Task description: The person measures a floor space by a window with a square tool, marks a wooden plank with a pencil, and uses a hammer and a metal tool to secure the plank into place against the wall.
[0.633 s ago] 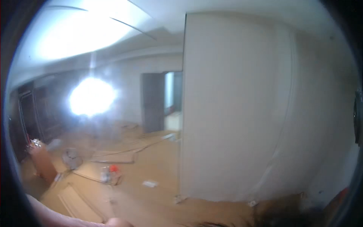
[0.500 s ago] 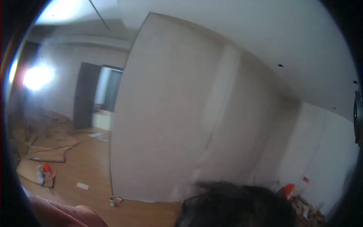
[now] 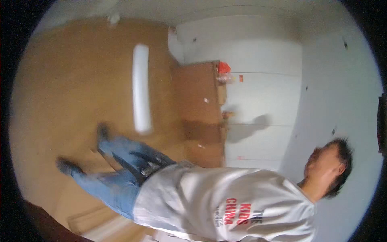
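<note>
Neither of my hands can be made out. At the lower left rim a dark reddish-brown shape (image 3: 44,222) shows, too dim to tell what it is. The room appears turned on its side. Across the lower part of the picture is another person (image 3: 225,201) in a white printed T-shirt, blue jeans and dark shoes. That person's hands are hidden. Beyond their legs, a long white bar-shaped object (image 3: 141,88) lies on the brown floor (image 3: 80,80), blurred by motion.
A brown panel-like unit (image 3: 197,88) stands against the white wall (image 3: 262,97). On its edge are a red bag (image 3: 224,67) and small items. Pale strips (image 3: 109,226) lie near the person's legs. Small dark holes dot the ceiling (image 3: 342,92).
The view has swung and tilted from a bare wall and doorway to the person and floor. Bare skin at the lower left earlier is no longer recognisable.
</note>
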`<state>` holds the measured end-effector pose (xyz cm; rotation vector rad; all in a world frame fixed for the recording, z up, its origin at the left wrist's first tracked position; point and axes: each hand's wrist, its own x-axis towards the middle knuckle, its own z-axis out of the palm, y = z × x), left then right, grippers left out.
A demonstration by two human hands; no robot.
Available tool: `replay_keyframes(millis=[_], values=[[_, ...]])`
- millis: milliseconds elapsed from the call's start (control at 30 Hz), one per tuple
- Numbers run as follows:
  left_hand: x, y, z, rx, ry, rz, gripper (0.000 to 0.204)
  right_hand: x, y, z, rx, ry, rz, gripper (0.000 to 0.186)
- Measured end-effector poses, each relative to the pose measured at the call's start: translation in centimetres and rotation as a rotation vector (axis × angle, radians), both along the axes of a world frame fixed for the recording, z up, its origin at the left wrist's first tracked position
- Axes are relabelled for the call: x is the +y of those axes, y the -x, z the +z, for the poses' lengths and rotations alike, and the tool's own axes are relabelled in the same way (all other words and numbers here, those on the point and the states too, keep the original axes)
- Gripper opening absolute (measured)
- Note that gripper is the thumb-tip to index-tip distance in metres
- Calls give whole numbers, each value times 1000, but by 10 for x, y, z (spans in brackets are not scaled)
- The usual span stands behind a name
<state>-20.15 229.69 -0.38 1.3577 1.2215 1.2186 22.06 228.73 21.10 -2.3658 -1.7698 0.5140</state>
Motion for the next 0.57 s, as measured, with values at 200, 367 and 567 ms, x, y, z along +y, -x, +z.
replay_keyframes(millis=[200, 367, 567], values=[[-173, -166, -46, -370, 511, -228, 48, -158, -36, -146, 148, 140, 64, 20], [-221, -243, -1, -466, 866, -286, 47, -213, -44, -165, 502, 92, 112, 19], [-316, -242, 17, -304, 1147, -337, 46, -257, 43, -189, 822, 140, 336, 21]])
